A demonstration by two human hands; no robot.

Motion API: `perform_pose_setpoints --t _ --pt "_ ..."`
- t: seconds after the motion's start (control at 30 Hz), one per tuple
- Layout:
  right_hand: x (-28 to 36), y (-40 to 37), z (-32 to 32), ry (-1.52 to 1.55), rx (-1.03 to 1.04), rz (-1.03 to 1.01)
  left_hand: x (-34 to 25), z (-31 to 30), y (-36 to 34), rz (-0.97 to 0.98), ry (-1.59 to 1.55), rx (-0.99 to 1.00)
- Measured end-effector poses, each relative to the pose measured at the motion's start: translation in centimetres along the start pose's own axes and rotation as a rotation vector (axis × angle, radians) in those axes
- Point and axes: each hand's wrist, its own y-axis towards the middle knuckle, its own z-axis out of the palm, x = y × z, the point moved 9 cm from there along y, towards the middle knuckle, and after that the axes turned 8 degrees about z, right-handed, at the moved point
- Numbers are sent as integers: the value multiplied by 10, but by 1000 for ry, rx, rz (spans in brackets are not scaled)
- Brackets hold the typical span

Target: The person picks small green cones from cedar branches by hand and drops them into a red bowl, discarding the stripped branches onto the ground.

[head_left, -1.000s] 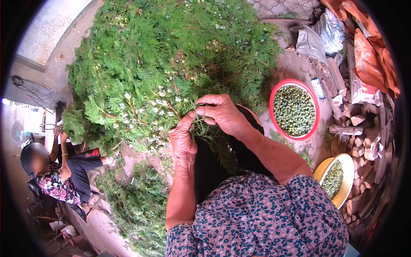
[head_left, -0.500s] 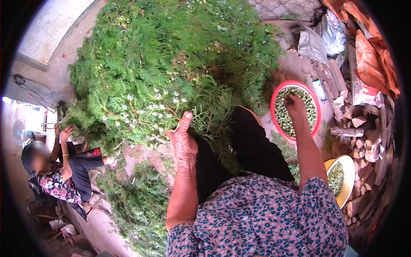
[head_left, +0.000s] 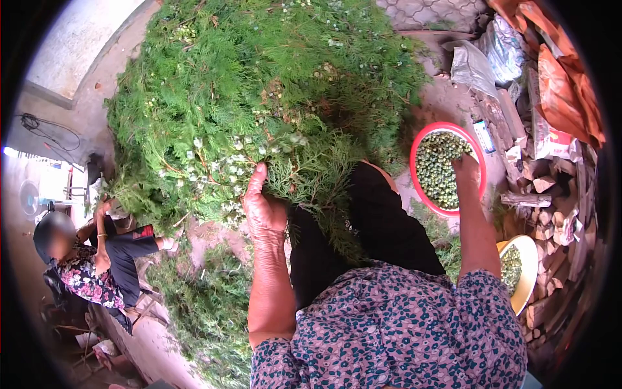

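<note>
My left hand (head_left: 264,204) is closed around a leafy cypress branch (head_left: 311,175), its thumb pointing up along the stem. Pale, bluish cones (head_left: 236,159) cluster on the branch just beyond the thumb, and its green sprays hang over my dark trousers. My right hand (head_left: 465,168) is over the right half of a red-rimmed basin (head_left: 414,175). Inside the basin lie many small green cones (head_left: 437,172). The right hand's fingers are blurred and dark, so what they hold, if anything, does not show.
A big heap of cypress branches (head_left: 227,78) spreads in front. More cut greenery (head_left: 214,311) lies at lower left. A yellow basin (head_left: 526,285) with cones stands at right, beside stacked firewood (head_left: 544,227). At left sits another person (head_left: 91,272), hands at the heap's edge.
My left hand has shifted slightly left and down with the branch. My right hand has moved from the basin's middle towards its right side. The other person's hands have lowered a little.
</note>
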Motion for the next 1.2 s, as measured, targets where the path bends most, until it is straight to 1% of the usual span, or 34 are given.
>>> perform_pose_setpoints --t 0.03,0.07,0.13,0.23,0.27,0.3,0.33,0.37,0.47,0.5,0.57,0.6,0.63,0.67,0.7,0.73,0.77,0.8,0.83,0.9,0.97,1.07,1.13,1.2 --pt "19 -26 36 826 164 212 0 0 1 -1 0 3" --pt "98 -89 51 723 192 132 1 -2 2 -1 13 -11" --pt "187 -159 80 599 313 -49 1 -2 2 -1 28 -24" --pt "264 -237 131 412 617 -257 1 -7 -2 -20 100 -122" --pt "284 -263 145 408 724 -309 4 -10 0 -19 100 -121" --pt "298 -281 159 290 764 -371 8 -16 5 5 121 -122" --pt "313 -301 168 263 791 -503 8 -19 7 29 140 -124" --pt "325 -313 177 230 761 -715 8 -19 8 32 137 -124" --pt "329 -330 197 343 860 -669 7 -3 2 50 100 -15" --pt "330 -334 197 339 863 -673 6 2 -3 1 140 -1" --pt "324 -342 202 281 929 -579 4 5 -5 8 150 4" --pt "323 -344 203 278 929 -581 5 7 -5 13 165 11" --pt "323 -344 201 320 911 -583 3 4 -3 56 221 -36" --pt "323 -343 199 362 892 -584 3 6 -3 54 219 -36" --pt "320 -341 200 423 917 -552 5 9 -4 16 180 -26" --pt "318 -340 199 421 917 -553 8 11 -4 -22 141 -16" --pt "318 -340 194 447 908 -573 14 9 2 -25 17 -10" --pt "319 -339 190 473 899 -593 12 11 1 -24 15 -10" --pt "314 -337 191 491 926 -541 12 14 -2 -59 19 -14" --pt "315 -341 185 472 925 -554 13 16 -5 -96 23 -19" --pt "314 -341 184 453 921 -566 8 23 -6 -9 79 72" --pt "312 -338 186 521 929 -588 12 15 0 -6 147 130" --pt "308 -335 189 525 932 -532 14 17 -1 -40 99 144" --pt "311 -338 187 521 942 -540 13 21 -4 -58 181 166"
